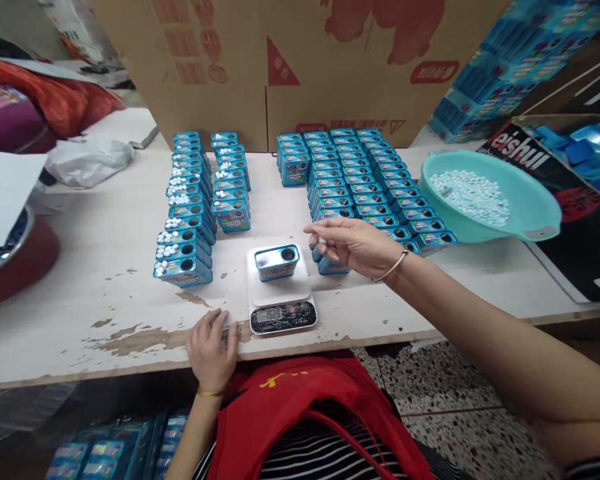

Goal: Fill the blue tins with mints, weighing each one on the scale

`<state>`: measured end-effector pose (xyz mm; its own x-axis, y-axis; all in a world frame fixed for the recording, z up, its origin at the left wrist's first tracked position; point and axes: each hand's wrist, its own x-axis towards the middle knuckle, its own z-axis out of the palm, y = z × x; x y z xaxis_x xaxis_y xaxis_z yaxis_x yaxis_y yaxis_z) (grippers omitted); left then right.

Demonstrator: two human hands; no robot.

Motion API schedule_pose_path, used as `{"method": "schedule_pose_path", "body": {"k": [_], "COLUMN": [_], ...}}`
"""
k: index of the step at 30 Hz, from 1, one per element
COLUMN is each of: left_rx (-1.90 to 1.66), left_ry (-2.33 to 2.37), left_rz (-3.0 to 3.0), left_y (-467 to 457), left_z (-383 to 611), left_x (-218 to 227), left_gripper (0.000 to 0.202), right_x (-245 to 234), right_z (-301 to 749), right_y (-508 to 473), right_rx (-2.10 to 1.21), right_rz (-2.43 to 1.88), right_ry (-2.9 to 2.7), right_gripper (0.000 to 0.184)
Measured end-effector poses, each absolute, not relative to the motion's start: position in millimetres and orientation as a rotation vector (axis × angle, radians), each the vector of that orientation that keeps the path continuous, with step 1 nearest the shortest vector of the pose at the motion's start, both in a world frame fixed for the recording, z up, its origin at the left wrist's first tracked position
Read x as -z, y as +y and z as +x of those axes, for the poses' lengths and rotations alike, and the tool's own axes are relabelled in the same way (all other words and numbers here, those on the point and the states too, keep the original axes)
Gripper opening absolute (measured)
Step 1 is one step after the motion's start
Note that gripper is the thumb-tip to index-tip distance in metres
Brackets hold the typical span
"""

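A small blue tin (pixel 276 270) with a round dark opening in its lid stands upright on the white digital scale (pixel 281 295). My right hand (pixel 353 243) hovers just right of that tin, above the front of the tin rows, fingers curled together. A white candy (pixel 322 241) shows between its fingers; whether it holds more is hidden. Resting on the table's front edge, left of the scale, my left hand (pixel 213 348) is empty with its fingers apart. Rows of tins topped with white candies (pixel 168 252) stand to the left.
Rows of blue tins (pixel 361 189) fill the table right of centre. Beyond them sits a turquoise bowl (pixel 535 207) of white candies. A large cardboard box (pixel 300 67) walls off the back. At left are a crumpled white bag (pixel 87 160) and a red bowl (pixel 27 263).
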<state>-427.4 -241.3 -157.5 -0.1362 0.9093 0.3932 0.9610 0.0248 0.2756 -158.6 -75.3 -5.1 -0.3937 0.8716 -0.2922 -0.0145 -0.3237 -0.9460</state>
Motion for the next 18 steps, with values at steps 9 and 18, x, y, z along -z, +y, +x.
{"method": "schedule_pose_path", "body": {"k": [9, 18], "left_rx": [0.730, 0.730], "left_ry": [-2.164, -2.166], "left_rz": [-1.995, -1.995], "left_y": [-240.7, -241.1], "left_z": [-425.8, -425.4], "left_x": [156.6, 156.4], "left_gripper": [0.027, 0.027], "right_x": [23.8, 16.1], "right_z": [-139.6, -173.4], "right_y": [-90.5, -82.6], "right_rx": [-1.938, -1.867], "right_rz": [-1.231, -1.140], "right_ry": [-1.033, -1.337], "right_gripper": [0.013, 0.026]}}
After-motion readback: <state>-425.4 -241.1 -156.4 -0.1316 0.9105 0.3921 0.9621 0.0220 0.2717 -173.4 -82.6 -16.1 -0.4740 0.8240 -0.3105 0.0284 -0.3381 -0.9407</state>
